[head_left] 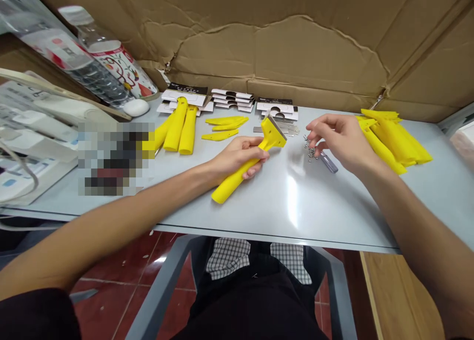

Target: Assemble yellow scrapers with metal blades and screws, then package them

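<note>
My left hand point(242, 157) is wrapped round the handle of a yellow scraper point(237, 181), its head tilted up to the right with a metal blade along the edge. My right hand point(338, 137) hovers at a small pile of silver screws point(310, 152), fingers curled inward; whatever lies between the fingertips is too small to make out. Just below those fingers lies a screwdriver with a translucent grey handle point(329, 162). Flat metal blades point(291, 128) rest behind the scraper head. Beyond my left hand are several flat yellow pieces point(222, 134).
Yellow handles point(186, 132) lean on black-and-white cards point(185, 94) at the back left. More yellow handles point(398, 140) are heaped at the right. Bottles point(114, 58) and a white-grey rack point(48, 127) stand left. A cardboard sheet point(296, 48) walls off the table's back.
</note>
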`<state>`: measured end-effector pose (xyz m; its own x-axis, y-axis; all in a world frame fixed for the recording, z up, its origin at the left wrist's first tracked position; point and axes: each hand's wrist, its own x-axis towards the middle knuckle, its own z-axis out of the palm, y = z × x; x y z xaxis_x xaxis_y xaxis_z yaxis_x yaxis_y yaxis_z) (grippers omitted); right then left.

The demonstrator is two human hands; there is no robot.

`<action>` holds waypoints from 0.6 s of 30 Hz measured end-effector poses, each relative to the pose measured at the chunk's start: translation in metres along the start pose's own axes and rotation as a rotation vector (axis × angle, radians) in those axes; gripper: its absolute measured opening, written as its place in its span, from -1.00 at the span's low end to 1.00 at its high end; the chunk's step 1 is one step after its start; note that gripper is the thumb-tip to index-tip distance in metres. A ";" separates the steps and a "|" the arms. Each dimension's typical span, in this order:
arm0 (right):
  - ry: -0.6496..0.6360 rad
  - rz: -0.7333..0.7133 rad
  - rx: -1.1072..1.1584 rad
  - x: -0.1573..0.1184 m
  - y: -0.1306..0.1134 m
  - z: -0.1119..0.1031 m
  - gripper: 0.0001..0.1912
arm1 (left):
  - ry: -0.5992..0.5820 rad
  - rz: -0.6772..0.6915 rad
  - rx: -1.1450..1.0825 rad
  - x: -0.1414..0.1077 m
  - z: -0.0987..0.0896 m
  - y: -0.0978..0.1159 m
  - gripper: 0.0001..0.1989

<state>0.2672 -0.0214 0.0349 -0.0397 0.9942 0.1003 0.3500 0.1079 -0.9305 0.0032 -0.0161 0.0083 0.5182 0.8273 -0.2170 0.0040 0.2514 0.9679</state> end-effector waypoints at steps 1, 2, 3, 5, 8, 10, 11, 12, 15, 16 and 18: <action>-0.005 -0.064 -0.172 0.001 0.000 -0.003 -0.72 | 0.001 -0.009 -0.029 0.001 -0.001 -0.001 -0.83; -0.014 -0.128 -0.343 0.001 0.000 -0.006 -0.76 | -0.001 -0.015 -0.051 0.002 -0.002 -0.002 -0.83; -0.025 -0.183 -0.497 0.001 -0.001 -0.008 -0.79 | -0.009 -0.021 -0.065 0.002 -0.002 -0.003 -0.83; -0.054 -0.253 -0.715 0.000 -0.002 -0.011 -0.84 | -0.020 -0.027 -0.079 0.002 -0.003 -0.003 -0.83; -0.113 -0.273 -0.856 0.001 -0.002 -0.015 -0.81 | -0.016 -0.031 -0.064 0.001 -0.003 -0.002 -0.82; -0.152 -0.286 -0.897 0.003 0.001 -0.018 -0.79 | -0.017 -0.034 -0.047 0.001 -0.003 -0.001 -0.80; -0.170 -0.293 -0.913 0.004 0.002 -0.020 -0.79 | -0.020 -0.035 -0.042 0.001 -0.003 -0.001 -0.79; -0.187 -0.298 -0.926 0.005 0.004 -0.022 -0.79 | -0.022 -0.034 -0.042 0.001 -0.003 -0.001 -0.79; -0.227 -0.284 -0.938 0.006 0.005 -0.026 -0.80 | -0.012 -0.020 -0.056 0.001 -0.003 -0.001 -0.84; -0.239 -0.277 -0.938 0.006 0.005 -0.027 -0.80 | -0.007 -0.020 -0.056 0.001 -0.003 -0.001 -0.84; -0.274 -0.274 -0.944 0.006 0.003 -0.028 -0.80 | 0.002 -0.022 -0.051 0.000 -0.001 0.000 -0.84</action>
<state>0.2942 -0.0154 0.0427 -0.4009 0.9132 0.0734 0.8871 0.4070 -0.2179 0.0021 -0.0153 0.0081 0.5170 0.8223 -0.2380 -0.0282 0.2942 0.9553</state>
